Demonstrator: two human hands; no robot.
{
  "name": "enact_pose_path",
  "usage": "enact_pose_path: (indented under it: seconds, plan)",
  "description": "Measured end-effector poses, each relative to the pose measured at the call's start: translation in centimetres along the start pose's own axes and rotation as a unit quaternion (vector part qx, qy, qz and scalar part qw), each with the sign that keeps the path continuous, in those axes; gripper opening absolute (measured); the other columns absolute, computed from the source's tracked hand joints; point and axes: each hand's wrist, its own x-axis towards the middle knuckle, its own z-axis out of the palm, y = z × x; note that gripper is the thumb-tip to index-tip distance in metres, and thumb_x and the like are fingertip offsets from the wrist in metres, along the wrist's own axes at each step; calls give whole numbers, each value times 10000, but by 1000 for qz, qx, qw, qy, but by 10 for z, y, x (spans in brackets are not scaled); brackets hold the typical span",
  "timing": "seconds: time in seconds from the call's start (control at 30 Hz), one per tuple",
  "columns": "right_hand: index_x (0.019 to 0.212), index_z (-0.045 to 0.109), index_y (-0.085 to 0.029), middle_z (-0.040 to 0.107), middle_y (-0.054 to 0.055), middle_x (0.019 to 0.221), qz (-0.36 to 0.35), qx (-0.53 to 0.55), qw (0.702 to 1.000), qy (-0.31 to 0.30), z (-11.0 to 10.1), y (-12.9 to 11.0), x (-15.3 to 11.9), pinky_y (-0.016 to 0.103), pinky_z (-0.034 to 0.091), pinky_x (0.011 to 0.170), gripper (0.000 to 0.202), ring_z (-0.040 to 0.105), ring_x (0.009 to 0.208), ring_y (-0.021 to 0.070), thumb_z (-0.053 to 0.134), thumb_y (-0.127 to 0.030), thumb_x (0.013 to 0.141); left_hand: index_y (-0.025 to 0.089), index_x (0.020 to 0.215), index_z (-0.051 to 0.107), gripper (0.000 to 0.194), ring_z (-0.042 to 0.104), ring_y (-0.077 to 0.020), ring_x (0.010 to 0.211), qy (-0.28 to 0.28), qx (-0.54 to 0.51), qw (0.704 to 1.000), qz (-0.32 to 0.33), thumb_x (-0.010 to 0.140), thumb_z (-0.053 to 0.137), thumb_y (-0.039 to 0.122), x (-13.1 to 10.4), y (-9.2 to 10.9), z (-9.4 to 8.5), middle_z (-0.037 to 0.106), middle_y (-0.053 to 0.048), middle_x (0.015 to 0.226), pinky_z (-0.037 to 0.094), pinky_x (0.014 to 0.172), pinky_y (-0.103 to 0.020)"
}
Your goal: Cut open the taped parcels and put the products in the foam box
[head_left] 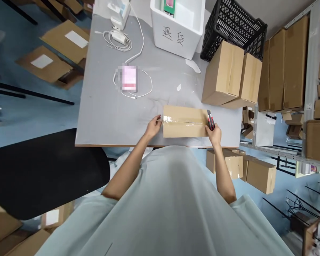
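Observation:
A cardboard box [185,129] with shiny clear tape along its top lies near the front edge of the grey table [96,106]. My right hand [214,134] is closed round a red and black box cutter [210,120], with the thumb at the box's right end. At the box's left end, my left hand [154,127] has its fingertips pinched together beside the tape end; what they hold, if anything, is too small to make out.
Two upright cardboard boxes [224,74] stand on the table's right, before a black crate [234,26]. A white bin [176,32] is at the back. Cables [118,38] and a pink item [129,77] lie left. A black chair [48,170] is beside the table.

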Motion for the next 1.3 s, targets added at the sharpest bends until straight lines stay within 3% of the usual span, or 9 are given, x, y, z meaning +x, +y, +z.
enact_pose_path:
  seconds: [0.1, 0.23, 0.33, 0.43, 0.57, 0.7, 0.93, 1.13, 1.3]
  plan:
    - [1141, 678, -216, 821, 131, 1001, -18, -63, 998, 16, -15, -10, -5, 331, 476, 778, 260, 757, 874, 310, 675, -465, 1065, 203, 1646, 605, 682, 663, -349, 1488, 5, -27, 999, 31, 1067, 627, 562, -16, 10, -20, 613, -210, 1694, 560, 1239, -551]
    - [1388, 655, -220, 854, 111, 1075, -154, -80, 981, -82, -30, -44, -15, 308, 498, 764, 464, 811, 902, 302, 614, -611, 1143, 293, 1660, 605, 766, 556, -360, 1601, -25, -2, 991, 134, 990, 771, 627, -34, 34, -35, 553, -156, 1734, 580, 1228, -526]
    - [1539, 628, -249, 833, 124, 1357, -306, -155, 928, -144, -30, -79, -24, 299, 505, 802, 465, 815, 1122, 292, 465, -553, 1227, 301, 1646, 622, 741, 507, -366, 1642, -63, 23, 986, 153, 982, 789, 582, -35, 40, -37, 534, -152, 1737, 573, 1241, -532]
    - [1605, 609, -282, 798, 117, 1426, -377, -290, 862, -175, -25, -111, -30, 302, 467, 736, 492, 797, 1162, 276, 351, -521, 1261, 300, 1672, 594, 755, 495, -366, 1652, -84, 25, 986, 145, 973, 793, 503, -31, 35, -36, 511, -157, 1746, 573, 1245, -534]
    - [1656, 559, -267, 783, 137, 1366, -415, -409, 791, -186, -21, -141, -32, 333, 427, 707, 527, 794, 1100, 283, 251, -462, 1275, 304, 1678, 588, 755, 505, -355, 1641, -87, 18, 986, 141, 963, 786, 444, -29, 30, -33, 533, -152, 1721, 579, 1239, -521]
    - [1680, 510, -225, 756, 166, 1366, -428, -459, 752, -203, -25, -157, -32, 354, 444, 746, 503, 785, 1105, 283, 231, -276, 1266, 296, 1690, 575, 767, 518, -345, 1625, -91, 10, 985, 145, 962, 777, 423, -30, 32, -31, 537, -148, 1724, 586, 1233, -506]
    - [1621, 528, -184, 742, 190, 1347, -427, -482, 732, -222, -33, -175, -36, 369, 473, 765, 486, 779, 1088, 282, 253, -143, 1222, 292, 1667, 599, 744, 483, -352, 1649, -108, 1, 985, 135, 949, 771, 383, -28, 33, -29, 524, -146, 1736, 572, 1244, -506]
    - [1569, 547, -133, 754, 226, 1325, -435, -488, 717, -241, -40, -198, -45, 360, 472, 777, 515, 790, 1109, 278, 275, -21, 1146, 276, 1629, 637, 731, 578, -351, 1548, -116, -9, 986, 115, 909, 751, 333, -28, 42, -33, 592, -137, 1673, 595, 1197, -502]
    - [1500, 589, -101, 771, 236, 1281, -448, -481, 713, -243, -42, -202, -43, 347, 447, 763, 501, 797, 1107, 276, 267, 4, 1131, 283, 1604, 667, 720, 617, -355, 1493, -128, 14, 986, 102, 900, 774, 391, -26, 50, -42, 623, -123, 1650, 584, 1211, -513]
